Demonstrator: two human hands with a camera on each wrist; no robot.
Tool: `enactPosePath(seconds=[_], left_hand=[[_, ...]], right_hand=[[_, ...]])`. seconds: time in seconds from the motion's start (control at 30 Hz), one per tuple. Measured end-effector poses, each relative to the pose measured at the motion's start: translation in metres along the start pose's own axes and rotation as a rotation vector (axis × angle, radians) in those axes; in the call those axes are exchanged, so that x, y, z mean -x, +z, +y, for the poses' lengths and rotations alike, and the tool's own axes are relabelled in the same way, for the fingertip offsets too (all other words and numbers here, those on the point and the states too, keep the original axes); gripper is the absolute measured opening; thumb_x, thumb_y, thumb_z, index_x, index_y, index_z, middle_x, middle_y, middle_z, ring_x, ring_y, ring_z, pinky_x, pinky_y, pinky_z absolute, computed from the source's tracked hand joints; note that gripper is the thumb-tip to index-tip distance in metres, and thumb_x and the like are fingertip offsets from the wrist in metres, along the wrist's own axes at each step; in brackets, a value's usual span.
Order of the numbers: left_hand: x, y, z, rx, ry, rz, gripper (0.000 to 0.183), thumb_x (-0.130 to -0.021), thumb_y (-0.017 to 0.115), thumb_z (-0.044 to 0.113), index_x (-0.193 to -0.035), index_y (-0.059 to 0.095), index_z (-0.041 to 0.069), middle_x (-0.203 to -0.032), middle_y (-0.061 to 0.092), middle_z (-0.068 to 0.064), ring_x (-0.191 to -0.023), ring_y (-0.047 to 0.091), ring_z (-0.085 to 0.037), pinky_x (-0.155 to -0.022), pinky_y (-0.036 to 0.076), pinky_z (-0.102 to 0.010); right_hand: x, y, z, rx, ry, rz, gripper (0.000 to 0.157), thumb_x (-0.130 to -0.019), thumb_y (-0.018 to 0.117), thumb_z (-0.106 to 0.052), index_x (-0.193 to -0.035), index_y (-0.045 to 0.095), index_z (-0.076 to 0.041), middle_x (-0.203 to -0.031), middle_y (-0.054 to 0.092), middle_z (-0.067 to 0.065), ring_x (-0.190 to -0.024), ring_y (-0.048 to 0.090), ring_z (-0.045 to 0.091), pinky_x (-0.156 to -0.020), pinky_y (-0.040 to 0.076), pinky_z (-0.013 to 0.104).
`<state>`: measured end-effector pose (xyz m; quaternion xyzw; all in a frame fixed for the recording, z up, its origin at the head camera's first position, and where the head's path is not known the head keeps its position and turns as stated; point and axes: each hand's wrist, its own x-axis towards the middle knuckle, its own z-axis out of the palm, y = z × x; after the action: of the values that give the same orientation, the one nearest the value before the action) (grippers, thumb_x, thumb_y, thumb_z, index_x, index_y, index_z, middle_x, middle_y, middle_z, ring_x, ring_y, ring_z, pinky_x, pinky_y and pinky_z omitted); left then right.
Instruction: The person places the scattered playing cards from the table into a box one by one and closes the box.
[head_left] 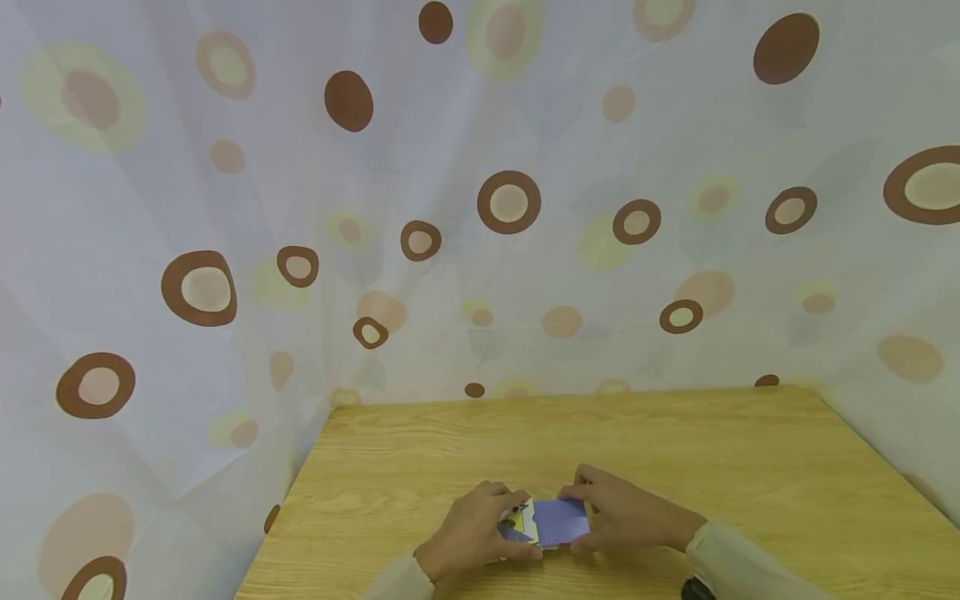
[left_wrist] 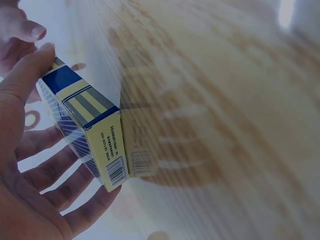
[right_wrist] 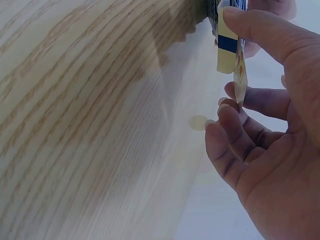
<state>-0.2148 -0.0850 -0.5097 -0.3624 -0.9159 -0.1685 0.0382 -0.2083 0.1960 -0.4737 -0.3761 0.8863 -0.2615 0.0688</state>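
Low in the head view, my left hand (head_left: 474,531) grips a small cardboard playing-card box (left_wrist: 90,107), thumb along one side and fingers along the other. The box lies flat on the table, striped in blue and pale yellow, with a barcode on the end facing the left wrist camera. Blue-backed playing cards (head_left: 561,522) extend from its right end. My right hand (head_left: 628,510) holds these cards at their outer end, its thumb on one edge and fingertips on the opposite edge. In the right wrist view, a card (right_wrist: 241,75) shows nearly edge-on beside the box's flap (right_wrist: 227,47).
A light wood-grain table (head_left: 675,442) lies under both hands. Behind it and at the sides hangs a white curtain (head_left: 555,267) with brown and yellow circles. A small black object (head_left: 697,589) shows at the right sleeve (head_left: 738,562).
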Motion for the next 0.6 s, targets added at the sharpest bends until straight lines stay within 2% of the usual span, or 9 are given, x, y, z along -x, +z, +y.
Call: enactPosePath(seconds=[0.23, 0.6], left_hand=[[-0.001, 0.0, -0.001, -0.008, 0.001, 0.0, 0.084, -0.078, 0.072, 0.075, -0.139, 0.066, 0.017, -0.119, 0.067, -0.001, -0.099, 0.056, -0.007, -0.07, 0.046, -0.018], [0.0, -0.001, 0.001, -0.02, 0.009, 0.009, 0.081, -0.079, 0.073, 0.073, -0.137, 0.067, 0.016, -0.12, 0.068, -0.002, -0.1, 0.058, -0.009, -0.069, 0.045, -0.017]], right_hand=[[-0.008, 0.003, -0.004, -0.013, -0.004, -0.011, 0.069, -0.088, 0.078, -0.051, -0.137, 0.063, -0.004, -0.108, 0.047, -0.006, -0.088, 0.05, 0.006, -0.075, 0.048, 0.023], [-0.018, 0.011, -0.011, -0.027, 0.003, -0.014, 0.075, -0.087, 0.078, -0.054, -0.137, 0.062, -0.002, -0.108, 0.046, -0.006, -0.085, 0.048, 0.005, -0.073, 0.047, 0.022]])
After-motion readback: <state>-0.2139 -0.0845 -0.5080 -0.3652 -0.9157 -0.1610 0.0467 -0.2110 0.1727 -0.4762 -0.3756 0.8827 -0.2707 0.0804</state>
